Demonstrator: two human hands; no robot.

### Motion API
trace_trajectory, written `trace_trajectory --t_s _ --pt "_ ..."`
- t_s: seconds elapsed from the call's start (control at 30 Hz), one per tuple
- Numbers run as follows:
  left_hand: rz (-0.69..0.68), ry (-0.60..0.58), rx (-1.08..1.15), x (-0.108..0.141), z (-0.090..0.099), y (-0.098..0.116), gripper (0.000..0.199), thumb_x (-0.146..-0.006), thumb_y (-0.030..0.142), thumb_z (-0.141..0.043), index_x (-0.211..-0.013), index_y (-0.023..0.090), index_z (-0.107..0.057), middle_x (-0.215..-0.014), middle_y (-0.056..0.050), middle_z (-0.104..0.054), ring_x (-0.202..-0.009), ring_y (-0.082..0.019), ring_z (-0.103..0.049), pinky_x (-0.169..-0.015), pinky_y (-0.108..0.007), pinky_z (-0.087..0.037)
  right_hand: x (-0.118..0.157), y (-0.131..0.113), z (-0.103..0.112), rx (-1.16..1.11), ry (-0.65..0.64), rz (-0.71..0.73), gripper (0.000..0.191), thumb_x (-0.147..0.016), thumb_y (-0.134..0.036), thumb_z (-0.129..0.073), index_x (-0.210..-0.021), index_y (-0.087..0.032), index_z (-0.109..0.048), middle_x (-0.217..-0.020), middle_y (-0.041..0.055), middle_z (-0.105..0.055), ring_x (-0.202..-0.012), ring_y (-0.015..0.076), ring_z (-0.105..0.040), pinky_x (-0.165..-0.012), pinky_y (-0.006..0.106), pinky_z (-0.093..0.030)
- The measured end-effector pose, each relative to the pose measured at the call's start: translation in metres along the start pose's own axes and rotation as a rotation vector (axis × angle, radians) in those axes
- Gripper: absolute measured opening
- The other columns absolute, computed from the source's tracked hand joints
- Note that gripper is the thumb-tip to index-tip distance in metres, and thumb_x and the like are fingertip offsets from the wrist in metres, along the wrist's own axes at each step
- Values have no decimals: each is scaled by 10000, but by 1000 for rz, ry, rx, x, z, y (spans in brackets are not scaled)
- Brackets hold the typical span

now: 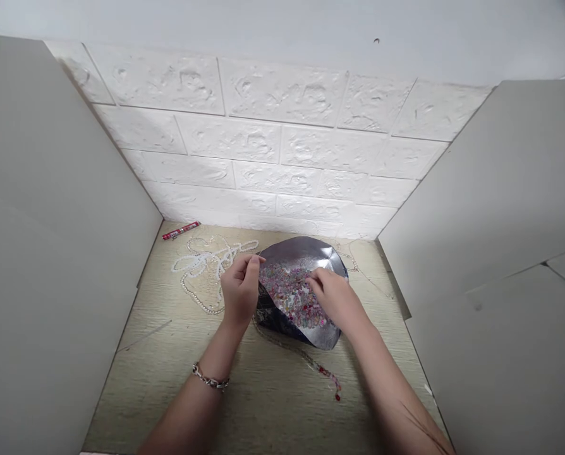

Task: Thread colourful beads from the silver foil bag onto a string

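Note:
A dark round tray point(287, 249), shiny grey inside, looks soft, with its near left side folded up. Many small multicoloured beads point(289, 294) lie loose in it. At the tray's left rim my left hand point(241, 287) is closed, thumb against fingers; whatever it pinches is too fine to name. My right hand point(334, 296) reaches over the beads from the right, fingertips pinched together close above or among them. Anything between those fingertips is hidden. A beaded strand point(306, 358) runs from below the tray toward the front, ending in red and pink beads.
Strings of white and pearly beads point(200, 265) lie in loops left of the tray. Behind them is a slim red-wrapped object point(181, 230). Thin strands point(351, 259) lie at the right. Grey side panels point(491, 221) and a white brick-patterned wall point(282, 148) enclose the wooden surface point(178, 392).

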State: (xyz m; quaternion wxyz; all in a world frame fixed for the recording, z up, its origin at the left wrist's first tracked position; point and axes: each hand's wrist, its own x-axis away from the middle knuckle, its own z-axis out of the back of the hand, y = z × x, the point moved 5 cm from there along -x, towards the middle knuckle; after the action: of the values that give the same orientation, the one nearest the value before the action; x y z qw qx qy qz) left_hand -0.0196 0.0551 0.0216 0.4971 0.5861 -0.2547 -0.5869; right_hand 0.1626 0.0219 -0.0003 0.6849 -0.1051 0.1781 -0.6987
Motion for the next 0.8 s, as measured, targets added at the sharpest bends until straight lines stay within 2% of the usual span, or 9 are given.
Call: trace_trajectory --t_s 0.07,0.17,0.27,0.33,0.4,0.5,0.57,0.67,0.8 --pt "12 -18 29 1 -2 0 240 -774 274 -426 -655 137 -582 -551 4 -522 -550 -91 -490 -532 -195 -383 1 -3 -6 35 -21 48 134 -814 -214 -354 -770 -170 -472 -798 37 -525 -749 135 -494 -627 238 -340" --pt "-13 -39 38 4 -4 3 224 -772 258 -431 -651 140 -578 -600 -1 -559 -597 -98 -510 -575 -200 -397 3 -7 -16 83 -63 93 173 -788 -116 -327 -809 -153 -495 -869 66 -516 -818 146 -491 -710 257 -366" --pt "-55 -92 5 6 -8 6 226 -773 257 -434 -646 142 -581 -589 3 -567 -591 -101 -514 -570 -198 -397 4 -11 -24 116 -83 80 222 -785 -109 -309 -849 -134 -521 -978 105 -502 -911 173 -477 -803 295 -365" --pt "-78 -150 -24 8 -12 8 233 -778 263 -431 -654 143 -587 -570 6 -562 -577 -101 -514 -556 -195 -393 3 -12 -27 117 -64 37 260 -803 -176 -320 -968 -120 -515 -1137 137 -440 -1064 221 -408 -885 336 -328" --pt "-97 -209 -51 10 -16 9 241 -783 267 -426 -660 141 -590 -562 7 -560 -559 -98 -511 -540 -190 -387 3 -11 -30 97 -52 -38 398 -814 -324 -345 -1154 -132 -427 -1302 143 -293 -1200 287 -260 -940 392 -275" --pt "-116 -276 -78 14 -21 11 246 -786 266 -419 -666 134 -588 -529 14 -538 -490 -81 -471 -488 -180 -362 3 -9 -39 56 -116 -152 651 -752 -568 -340 -1307 -247 -229 -1409 84 -68 -1259 362 -77 -940 496 -225" --pt "-129 -304 -88 15 -23 12 244 -787 262 -417 -666 130 -583 -507 19 -515 -457 -71 -438 -461 -175 -343 3 -10 -47 60 -172 -182 706 -712 -633 -330 -1320 -313 -166 -1421 41 9 -1262 378 -19 -923 541 -203" --pt "-142 -335 -88 17 -26 13 246 -789 259 -413 -663 124 -576 -502 20 -501 -450 -65 -422 -450 -171 -330 2 -14 -57 129 -203 -156 676 -726 -591 -352 -1319 -344 -142 -1423 13 12 -1267 369 -12 -928 553 -168" --pt "-135 -375 -83 19 -31 12 254 -792 262 -408 -664 119 -574 -511 10 -514 -459 -69 -430 -459 -174 -333 0 -22 -63 219 -132 -38 587 -775 -457 -388 -1313 -310 -203 -1402 41 -155 -1253 314 -155 -962 523 -125"
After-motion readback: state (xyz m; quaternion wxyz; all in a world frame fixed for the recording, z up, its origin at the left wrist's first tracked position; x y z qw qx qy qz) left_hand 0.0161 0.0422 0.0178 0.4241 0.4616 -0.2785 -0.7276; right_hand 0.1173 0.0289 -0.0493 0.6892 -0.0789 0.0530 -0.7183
